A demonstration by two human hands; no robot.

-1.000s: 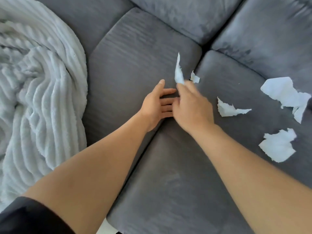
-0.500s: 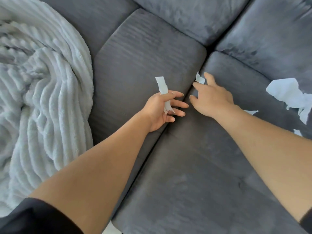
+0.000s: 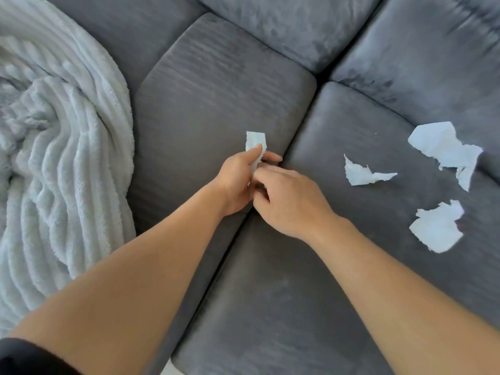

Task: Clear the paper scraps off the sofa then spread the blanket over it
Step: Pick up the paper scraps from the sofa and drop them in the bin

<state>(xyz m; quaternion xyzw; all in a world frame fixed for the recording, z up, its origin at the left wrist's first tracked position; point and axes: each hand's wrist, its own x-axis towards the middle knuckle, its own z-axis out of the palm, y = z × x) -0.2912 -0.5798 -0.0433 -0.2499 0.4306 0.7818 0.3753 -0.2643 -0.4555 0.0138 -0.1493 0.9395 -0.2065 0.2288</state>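
Three torn scraps lie loose on the sofa; left hand fingers pinch one strip, right hand fingers curled against it, contents unclear. Featherlight, limp paper: pinch an edge. Blanket heaped left.

The rumpled white ribbed fleece blanket lies heaped on the left end of the grey velvet sectional sofa; both hands meet over the seam between two seat cushions, the left hand pinching a narrow white paper strip, the right hand touching it; three torn white paper scraps lie on the right cushion, apart from each other, well right of the hands.
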